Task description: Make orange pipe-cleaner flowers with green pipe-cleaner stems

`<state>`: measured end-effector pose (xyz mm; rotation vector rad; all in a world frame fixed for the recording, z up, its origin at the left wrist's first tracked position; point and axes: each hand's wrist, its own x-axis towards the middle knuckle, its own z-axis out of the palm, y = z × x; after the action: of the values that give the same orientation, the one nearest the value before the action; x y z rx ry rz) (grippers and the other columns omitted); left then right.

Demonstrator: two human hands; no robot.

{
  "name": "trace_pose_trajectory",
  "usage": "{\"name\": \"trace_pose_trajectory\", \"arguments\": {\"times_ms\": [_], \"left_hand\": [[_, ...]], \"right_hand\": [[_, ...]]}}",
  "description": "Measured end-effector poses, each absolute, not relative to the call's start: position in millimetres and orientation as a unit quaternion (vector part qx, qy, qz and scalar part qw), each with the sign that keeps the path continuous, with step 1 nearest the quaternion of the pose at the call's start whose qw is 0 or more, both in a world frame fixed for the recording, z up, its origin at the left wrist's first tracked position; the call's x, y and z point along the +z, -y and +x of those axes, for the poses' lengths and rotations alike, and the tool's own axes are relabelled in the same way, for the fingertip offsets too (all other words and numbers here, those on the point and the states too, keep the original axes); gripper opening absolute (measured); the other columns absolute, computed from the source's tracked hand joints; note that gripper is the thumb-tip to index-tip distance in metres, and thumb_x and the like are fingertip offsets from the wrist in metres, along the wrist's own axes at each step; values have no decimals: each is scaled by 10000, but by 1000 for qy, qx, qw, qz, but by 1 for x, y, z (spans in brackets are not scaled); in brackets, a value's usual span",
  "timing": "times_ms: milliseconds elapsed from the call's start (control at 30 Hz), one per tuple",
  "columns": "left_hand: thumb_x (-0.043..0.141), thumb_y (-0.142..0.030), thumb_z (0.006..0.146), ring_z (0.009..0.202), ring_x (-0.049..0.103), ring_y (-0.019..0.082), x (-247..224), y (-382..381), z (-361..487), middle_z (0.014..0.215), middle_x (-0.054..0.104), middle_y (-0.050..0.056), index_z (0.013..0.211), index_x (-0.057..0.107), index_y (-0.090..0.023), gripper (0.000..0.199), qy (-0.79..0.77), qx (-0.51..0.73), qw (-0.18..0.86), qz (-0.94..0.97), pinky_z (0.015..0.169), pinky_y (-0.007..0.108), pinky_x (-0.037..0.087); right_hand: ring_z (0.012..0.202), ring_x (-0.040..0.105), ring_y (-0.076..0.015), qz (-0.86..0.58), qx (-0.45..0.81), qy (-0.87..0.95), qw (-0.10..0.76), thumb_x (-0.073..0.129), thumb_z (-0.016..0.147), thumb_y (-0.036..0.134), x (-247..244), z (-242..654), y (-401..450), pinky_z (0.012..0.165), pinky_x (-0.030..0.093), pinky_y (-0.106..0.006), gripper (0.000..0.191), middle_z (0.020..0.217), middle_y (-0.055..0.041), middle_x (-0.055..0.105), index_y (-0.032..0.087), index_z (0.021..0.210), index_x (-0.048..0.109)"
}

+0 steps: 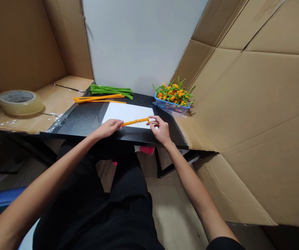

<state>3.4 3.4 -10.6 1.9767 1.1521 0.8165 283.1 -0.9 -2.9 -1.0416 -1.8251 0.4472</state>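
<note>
Between my hands stretches an orange pipe cleaner (136, 122), coiled into a long spring shape. My left hand (110, 127) pinches its left end, fingers closed. At the right end, the thumb and fingertips of my right hand (160, 129) close on the coil. The piece is held just over the near part of a white sheet (128, 110) on the black table. Beyond the sheet to the left lie straight orange pipe cleaners (100, 98) and a bundle of green pipe cleaners (110, 90).
A blue basket (171, 105) full of orange flowers with green stems (174, 93) stands at the back right of the black table (74, 119). A roll of clear tape (19, 102) lies at the left. Cardboard walls (264, 104) rise on both sides.
</note>
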Motion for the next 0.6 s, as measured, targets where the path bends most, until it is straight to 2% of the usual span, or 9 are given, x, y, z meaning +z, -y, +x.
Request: {"name": "trace_pose_trajectory", "arguments": {"times_ms": [133,300,600], "left_hand": [[354,-501,932,521,353,129,-11,-3,5,548,384,-34,688,514,-187,429,-452,315,322,769,545,262,290],[357,-493,925,553,385,137,-12,-3,5,576,426,-19,674,518,-185,429,-460,319,296,774,564,266,306],[365,-542,924,483,287,111,-13,-5,2,529,335,-46,689,508,-185,450,-460,337,377,730,498,256,250]], "right_hand": [[773,747,-186,-446,151,747,469,574,849,231,-7,283,-2,754,580,-313,312,911,-34,800,224,1105,753],[942,756,-253,-427,100,764,474,645,865,312,-13,283,-7,892,575,-391,217,1062,-53,790,265,1014,796],[1050,722,-261,-365,30,805,467,603,942,336,-9,281,-12,962,542,-433,214,1061,-51,787,296,1016,799]]}}
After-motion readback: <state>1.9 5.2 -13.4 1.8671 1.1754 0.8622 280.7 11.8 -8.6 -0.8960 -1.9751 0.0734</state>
